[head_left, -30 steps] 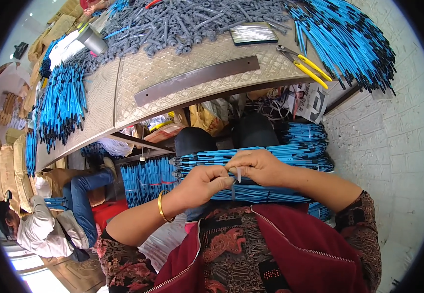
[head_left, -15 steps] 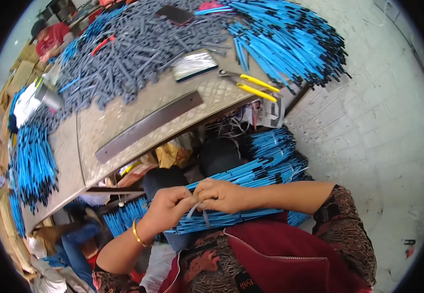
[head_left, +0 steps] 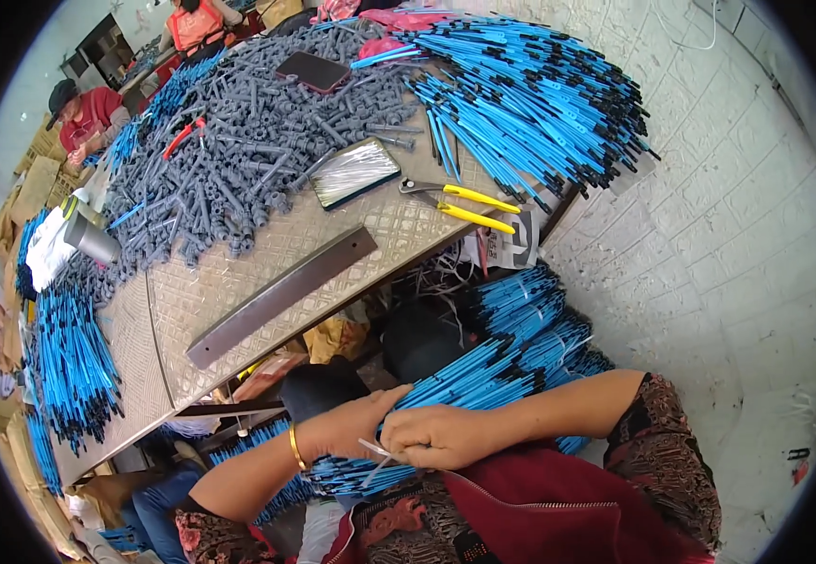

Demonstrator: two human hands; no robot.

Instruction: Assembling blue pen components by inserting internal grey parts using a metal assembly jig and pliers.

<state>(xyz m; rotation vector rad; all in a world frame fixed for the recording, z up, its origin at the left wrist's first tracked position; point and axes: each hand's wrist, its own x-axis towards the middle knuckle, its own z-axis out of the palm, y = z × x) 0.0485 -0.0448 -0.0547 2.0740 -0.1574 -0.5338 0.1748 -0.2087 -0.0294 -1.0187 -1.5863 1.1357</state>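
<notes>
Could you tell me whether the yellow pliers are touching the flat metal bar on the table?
Apart. The head view shows bare tabletop between the pliers and the bar.

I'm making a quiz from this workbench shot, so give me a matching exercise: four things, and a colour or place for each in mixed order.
Things:
1. pliers
2. metal bar
3. phone
4. bracelet

Descriptions:
A. on the pile of grey parts
B. yellow handles
C. on the left wrist
D. flat on the patterned tabletop, long and dark

Pairs: 1-B, 2-D, 3-A, 4-C
</notes>
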